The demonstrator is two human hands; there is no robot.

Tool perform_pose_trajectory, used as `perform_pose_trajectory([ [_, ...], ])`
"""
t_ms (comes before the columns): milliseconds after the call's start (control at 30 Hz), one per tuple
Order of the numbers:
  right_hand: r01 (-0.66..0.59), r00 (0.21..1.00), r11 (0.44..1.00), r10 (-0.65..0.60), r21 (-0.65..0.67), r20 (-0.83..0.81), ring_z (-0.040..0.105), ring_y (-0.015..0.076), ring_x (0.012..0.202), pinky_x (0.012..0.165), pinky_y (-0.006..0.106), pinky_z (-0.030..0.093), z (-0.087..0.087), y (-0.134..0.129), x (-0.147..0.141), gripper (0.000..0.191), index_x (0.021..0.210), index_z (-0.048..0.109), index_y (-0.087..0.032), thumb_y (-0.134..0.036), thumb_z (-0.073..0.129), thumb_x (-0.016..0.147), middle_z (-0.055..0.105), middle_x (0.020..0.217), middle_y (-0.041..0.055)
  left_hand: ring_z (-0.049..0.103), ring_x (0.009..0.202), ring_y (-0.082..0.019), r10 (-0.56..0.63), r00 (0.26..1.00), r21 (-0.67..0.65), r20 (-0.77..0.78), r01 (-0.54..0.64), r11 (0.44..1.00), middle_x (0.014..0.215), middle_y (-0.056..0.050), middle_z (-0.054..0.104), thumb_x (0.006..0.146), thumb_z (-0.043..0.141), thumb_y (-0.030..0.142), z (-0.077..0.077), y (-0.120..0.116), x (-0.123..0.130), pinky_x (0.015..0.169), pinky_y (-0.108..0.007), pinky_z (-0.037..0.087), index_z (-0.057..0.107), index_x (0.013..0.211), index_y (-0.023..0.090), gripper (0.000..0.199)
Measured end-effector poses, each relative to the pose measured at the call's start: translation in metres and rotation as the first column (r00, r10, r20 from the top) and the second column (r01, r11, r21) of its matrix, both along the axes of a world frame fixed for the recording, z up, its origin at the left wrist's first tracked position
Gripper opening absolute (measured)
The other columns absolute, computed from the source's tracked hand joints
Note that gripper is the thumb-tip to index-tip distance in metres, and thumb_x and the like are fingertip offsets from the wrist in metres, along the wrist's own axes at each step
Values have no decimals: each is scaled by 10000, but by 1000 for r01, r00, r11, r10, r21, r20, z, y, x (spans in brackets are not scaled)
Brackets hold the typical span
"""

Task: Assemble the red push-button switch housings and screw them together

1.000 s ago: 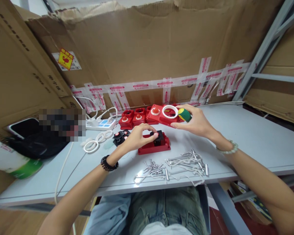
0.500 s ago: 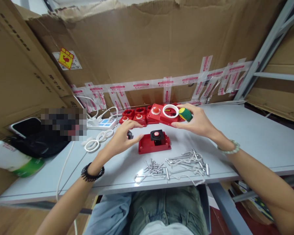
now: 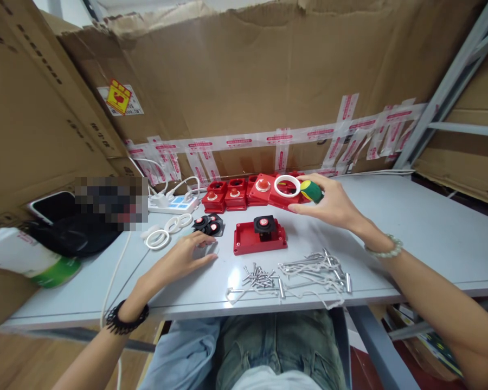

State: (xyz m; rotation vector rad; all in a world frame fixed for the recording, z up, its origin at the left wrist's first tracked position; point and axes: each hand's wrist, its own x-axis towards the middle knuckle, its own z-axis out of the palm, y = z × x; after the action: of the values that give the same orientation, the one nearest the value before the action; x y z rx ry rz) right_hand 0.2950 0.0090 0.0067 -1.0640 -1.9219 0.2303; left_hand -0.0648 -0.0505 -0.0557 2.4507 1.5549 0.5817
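Note:
My right hand (image 3: pixel 329 203) grips a red box cover (image 3: pixel 268 196) by its right end, thumb below and fingers above. A white ring (image 3: pixel 287 186) sits on the cover, beside a red dome button. Against the same palm lies a green and yellow screwdriver handle (image 3: pixel 311 190); its shaft is mostly hidden. My left hand (image 3: pixel 183 257) is low over the table, fingers apart and holding nothing, just in front of several black button units (image 3: pixel 209 224). Between my hands lies a red box base (image 3: pixel 250 240) with a black button switch (image 3: pixel 264 223) standing in it.
Small screws (image 3: pixel 258 276) and a pile of metal rods with cords (image 3: pixel 315 266) lie near the front edge. Red boxes (image 3: pixel 236 199) line the back. White rings (image 3: pixel 158 239), a power strip (image 3: pixel 174 205) and a black bag (image 3: pixel 85 233) are at left.
My left hand has moved left and toward me, away from the red base, uncovering the black button units. My right hand keeps its grip on the cover.

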Motion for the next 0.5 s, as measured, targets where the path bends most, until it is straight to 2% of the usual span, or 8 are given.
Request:
perform_pose_trajectory([
  [100, -3, 1000, 1000, 3, -1, 0, 655, 263, 977, 899, 453, 516, 1, 0, 0, 565, 1094, 659, -178, -439, 806, 614, 689, 1105, 85, 676, 826, -235, 0, 997, 29, 78, -2, 1000, 969, -78, 726, 780, 684, 450, -1, -1, 0, 740, -351, 550, 677, 1059, 203, 373],
  [200, -7, 1000, 1000, 7, -10, -3, 658, 255, 946, 876, 450, 521, 1, -1, 0, 540, 1078, 662, -197, -441, 803, 618, 691, 1072, 69, 678, 936, -252, -33, 984, 135, 177, 9, 991, 1037, -82, 729, 755, 706, 389, 8, 1, 11, 851, -383, 541, 671, 1051, 211, 347],
  [267, -11, 1000, 1000, 10, -9, -8, 658, 256, 953, 877, 447, 521, 1, -1, 1, 536, 1075, 663, -201, -445, 803, 619, 692, 1076, 69, 675, 944, -242, -79, 972, 181, 221, 39, 983, 1029, -80, 729, 753, 710, 354, 19, 5, 28, 858, -372, 539, 669, 1018, 205, 306],
  [333, -12, 1000, 1000, 12, 1, -13, 656, 262, 981, 893, 450, 516, 1, 0, 2, 544, 1078, 662, -201, -447, 807, 615, 691, 1102, 73, 675, 861, -209, -152, 957, 199, 247, 103, 975, 971, -67, 730, 748, 714, 336, 31, 12, 50, 785, -330, 550, 664, 989, 197, 282],
  [400, -13, 1000, 1000, 13, 10, -15, 654, 265, 1001, 905, 452, 512, 1, 0, 2, 551, 1084, 660, -198, -444, 808, 614, 691, 1117, 77, 671, 852, -196, -226, 938, 218, 263, 170, 961, 948, -51, 733, 736, 720, 306, 41, 22, 74, 787, -321, 551, 662, 974, 203, 266],
  [500, -5, 1000, 1000, 5, 13, -17, 654, 263, 1003, 903, 443, 513, 2, 0, 4, 552, 1094, 658, -183, -433, 802, 623, 690, 1117, 88, 674, 861, -190, -284, 911, 220, 297, 224, 949, 949, -46, 733, 717, 714, 252, 47, 38, 101, 819, -327, 552, 657, 964, 191, 261],
])
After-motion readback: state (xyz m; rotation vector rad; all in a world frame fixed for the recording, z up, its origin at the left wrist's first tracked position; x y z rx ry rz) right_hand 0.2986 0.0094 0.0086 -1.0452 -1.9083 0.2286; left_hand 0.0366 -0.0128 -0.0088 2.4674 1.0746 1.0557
